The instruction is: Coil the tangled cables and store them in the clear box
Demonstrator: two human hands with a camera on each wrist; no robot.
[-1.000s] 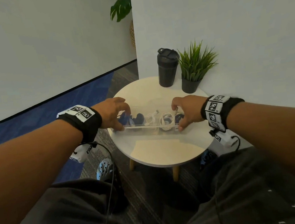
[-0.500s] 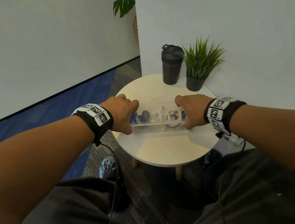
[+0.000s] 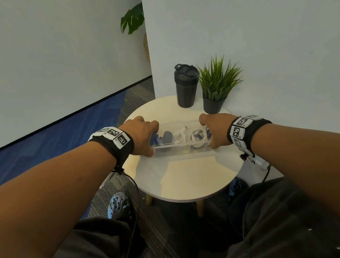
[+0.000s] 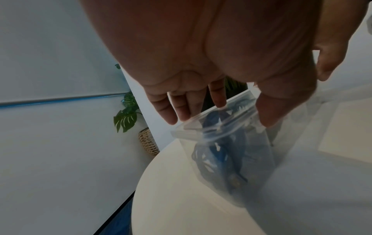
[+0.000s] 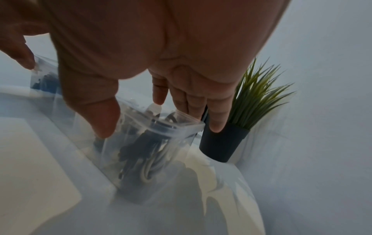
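Observation:
A long clear box (image 3: 180,146) stands across the middle of the round pale table (image 3: 187,175). Inside lie a coiled blue cable (image 3: 166,136) at the left end, white coils (image 3: 197,136) in the middle and a dark cable (image 5: 145,143) at the right end. My left hand (image 3: 144,136) grips the left end, thumb on the near wall and fingers (image 4: 181,109) over the far rim. My right hand (image 3: 213,130) holds the right end the same way, with its thumb (image 5: 100,114) on the near side. Whether the box is lifted off the table I cannot tell.
A black lidded tumbler (image 3: 186,86) and a small potted plant (image 3: 215,85) stand at the table's far edge against the white wall, just behind the box. The plant's pot (image 5: 221,143) is close to my right fingers. My knees and shoes (image 3: 118,202) are below the near edge.
My head view has shifted slightly. Both hands stay on the ends of the box, and the left hand has settled further round its end. The box has barely moved on the table.

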